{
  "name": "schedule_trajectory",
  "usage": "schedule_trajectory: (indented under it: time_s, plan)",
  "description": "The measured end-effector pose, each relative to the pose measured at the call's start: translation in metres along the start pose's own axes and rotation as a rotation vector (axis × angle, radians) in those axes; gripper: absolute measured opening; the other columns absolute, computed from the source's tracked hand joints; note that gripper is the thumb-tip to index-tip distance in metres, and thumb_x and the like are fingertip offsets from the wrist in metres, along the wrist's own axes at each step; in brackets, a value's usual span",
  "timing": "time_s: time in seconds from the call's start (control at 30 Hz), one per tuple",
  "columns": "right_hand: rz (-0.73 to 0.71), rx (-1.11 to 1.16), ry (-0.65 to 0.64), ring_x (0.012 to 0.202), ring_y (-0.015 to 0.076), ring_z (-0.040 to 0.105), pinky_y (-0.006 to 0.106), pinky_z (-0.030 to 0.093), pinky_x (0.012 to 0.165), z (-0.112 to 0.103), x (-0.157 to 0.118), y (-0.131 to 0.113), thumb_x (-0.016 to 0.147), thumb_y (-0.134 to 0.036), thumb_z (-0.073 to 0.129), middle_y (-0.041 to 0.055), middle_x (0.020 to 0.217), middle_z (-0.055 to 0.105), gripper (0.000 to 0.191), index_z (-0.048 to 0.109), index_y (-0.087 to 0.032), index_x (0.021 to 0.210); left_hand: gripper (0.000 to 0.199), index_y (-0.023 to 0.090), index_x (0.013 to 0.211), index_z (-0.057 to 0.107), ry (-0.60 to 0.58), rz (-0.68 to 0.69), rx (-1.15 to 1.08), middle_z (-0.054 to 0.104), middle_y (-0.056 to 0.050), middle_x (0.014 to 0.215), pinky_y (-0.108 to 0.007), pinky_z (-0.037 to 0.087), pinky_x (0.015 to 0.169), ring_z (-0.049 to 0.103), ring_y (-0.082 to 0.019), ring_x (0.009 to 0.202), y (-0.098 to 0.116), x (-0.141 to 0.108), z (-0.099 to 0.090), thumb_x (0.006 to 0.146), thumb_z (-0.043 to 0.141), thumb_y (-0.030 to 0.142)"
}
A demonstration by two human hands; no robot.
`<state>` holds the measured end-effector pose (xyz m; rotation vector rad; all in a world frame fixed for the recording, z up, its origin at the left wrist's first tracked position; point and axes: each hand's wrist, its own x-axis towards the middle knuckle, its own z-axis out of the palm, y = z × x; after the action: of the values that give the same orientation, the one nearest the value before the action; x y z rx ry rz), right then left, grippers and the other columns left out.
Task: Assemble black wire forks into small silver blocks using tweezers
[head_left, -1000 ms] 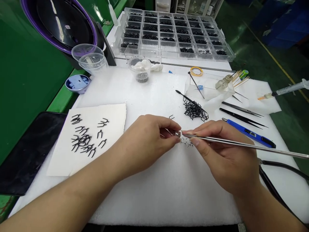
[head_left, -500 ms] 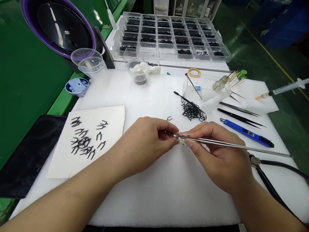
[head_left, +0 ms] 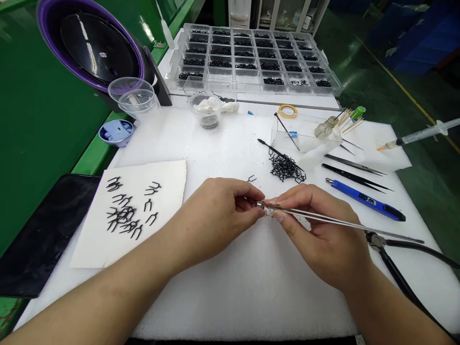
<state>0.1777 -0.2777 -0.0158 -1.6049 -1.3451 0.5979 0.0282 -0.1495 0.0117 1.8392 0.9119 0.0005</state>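
My left hand (head_left: 223, 215) pinches a small shiny metal piece (head_left: 260, 204) between thumb and fingers near the middle of the white foam mat (head_left: 237, 297). My right hand (head_left: 319, 230) is closed on a long thin metal tool (head_left: 345, 222), whose shafts run out to the right over the palm. The tool's near end meets the small piece between the two hands. Dark crumbs lie on the mat under the fingertips. Beyond the hands sits a pile of black forked pieces (head_left: 283, 167), with one loose forked piece (head_left: 251, 178) left of it.
White paper (head_left: 93, 230) with black forked pieces lies at left. Pliers (head_left: 377, 242), a blue cutter (head_left: 366, 199), black tweezers (head_left: 354, 177) and a syringe (head_left: 413, 136) are at right. A compartment box (head_left: 247, 88), tape roll (head_left: 288, 111) and fan (head_left: 100, 48) stand behind.
The tool's far end has swung slightly towards me and left. Both hands keep their grips at nearly the same place. The camera view has shifted a little.
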Motion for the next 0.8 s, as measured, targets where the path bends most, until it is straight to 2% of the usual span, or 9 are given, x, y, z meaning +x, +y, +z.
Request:
schedule_trajectory:
  time_s: [0.23, 0.53, 0.67, 0.73, 0.8]
  plan:
    - [-0.137, -0.104, -0.006, 0.091, 0.0159, 0.067, 0.030, 0.055, 0.078, 0.000, -0.001, -0.002, 0.085, -0.010, 0.065, 0.0020, 0.098, 0.070, 0.015, 0.061, -0.022, 0.094, 0.024, 0.025, 0.100, 0.075, -0.044, -0.042, -0.075, 0.074, 0.001, 0.082, -0.027, 0.051, 0.067, 0.067, -0.016, 0.074, 0.003, -0.002, -0.002, 0.081, 0.066, 0.036]
    - [-0.194, -0.089, 0.013, 0.093, 0.0157, 0.066, 0.031, 0.055, 0.082, 0.002, 0.000, -0.005, 0.084, -0.006, 0.064, 0.0021, 0.098, 0.070, 0.021, 0.060, -0.023, 0.096, 0.021, 0.025, 0.095, 0.076, -0.091, -0.065, -0.209, 0.070, 0.001, 0.077, -0.028, 0.046, 0.066, 0.061, -0.017, 0.074, 0.003, 0.000, -0.004, 0.081, 0.067, 0.038]
    - [-0.178, -0.053, 0.014, 0.093, 0.0170, 0.067, 0.033, 0.056, 0.081, 0.001, -0.001, -0.005, 0.083, -0.007, 0.065, 0.0023, 0.098, 0.070, 0.021, 0.061, -0.024, 0.095, 0.019, 0.023, 0.090, 0.076, -0.063, -0.061, -0.236, 0.070, 0.001, 0.075, -0.028, 0.046, 0.067, 0.061, -0.017, 0.074, 0.004, 0.001, -0.003, 0.079, 0.068, 0.036]
    - [-0.155, -0.003, 0.060, 0.092, 0.0187, 0.068, 0.035, 0.057, 0.080, -0.003, -0.001, -0.003, 0.082, -0.008, 0.067, 0.0030, 0.097, 0.071, 0.020, 0.062, -0.024, 0.094, 0.018, 0.023, 0.089, 0.075, -0.066, -0.068, -0.234, 0.069, 0.001, 0.075, -0.028, 0.046, 0.067, 0.061, -0.017, 0.073, 0.003, 0.001, -0.002, 0.078, 0.069, 0.035]
    - [-0.070, -0.008, 0.188, 0.090, 0.0213, 0.069, 0.037, 0.057, 0.079, -0.009, 0.001, -0.001, 0.080, -0.012, 0.070, 0.0041, 0.095, 0.072, 0.016, 0.065, -0.023, 0.091, 0.018, 0.024, 0.090, 0.075, -0.067, -0.078, -0.223, 0.069, 0.001, 0.075, -0.028, 0.047, 0.067, 0.062, -0.017, 0.073, -0.001, 0.002, -0.003, 0.077, 0.069, 0.035]
